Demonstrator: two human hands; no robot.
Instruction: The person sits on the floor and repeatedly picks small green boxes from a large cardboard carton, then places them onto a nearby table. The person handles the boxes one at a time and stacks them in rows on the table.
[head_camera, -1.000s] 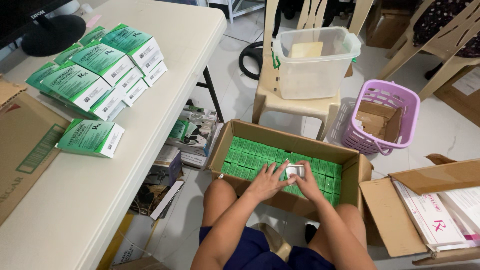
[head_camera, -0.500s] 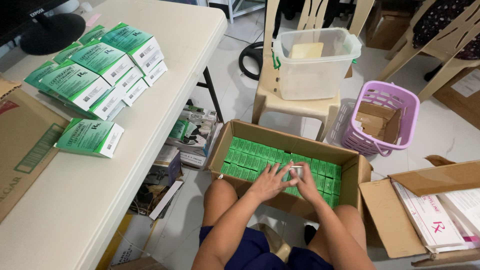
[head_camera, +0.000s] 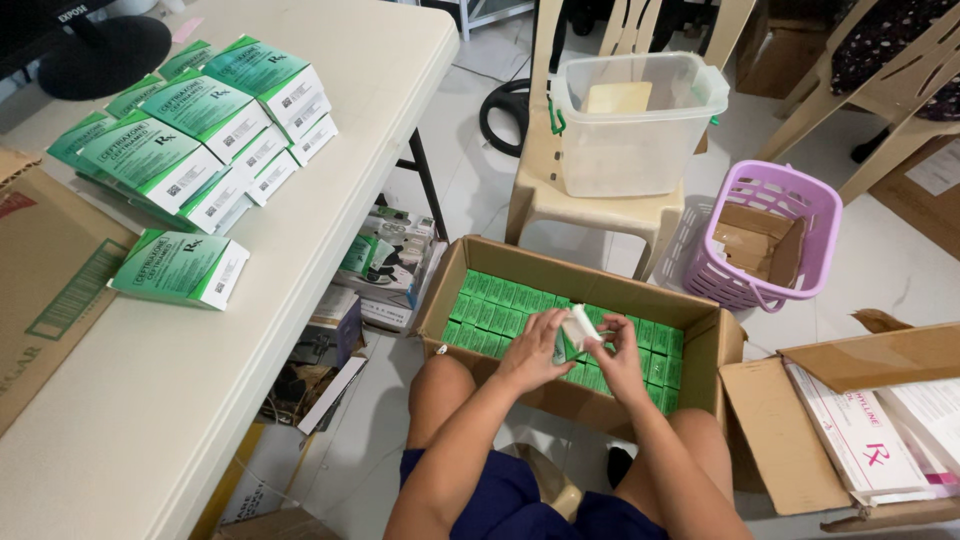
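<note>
Quick count: two hands, left hand (head_camera: 535, 350) and right hand (head_camera: 618, 355), with one small white box (head_camera: 580, 325) between them. One open cardboard box (head_camera: 700, 310) packed with small green boxes (head_camera: 500, 305), too many to count properly. One loose green-and-white carton (head_camera: 180, 268) lies alone on the tabletop (head_camera: 330, 200), plus a stack (head_camera: 200, 130) where I can't tell the exact number. One clear plastic bin (head_camera: 635, 120), one purple basket (head_camera: 765, 235), two plastic chairs that I can make out.
</note>
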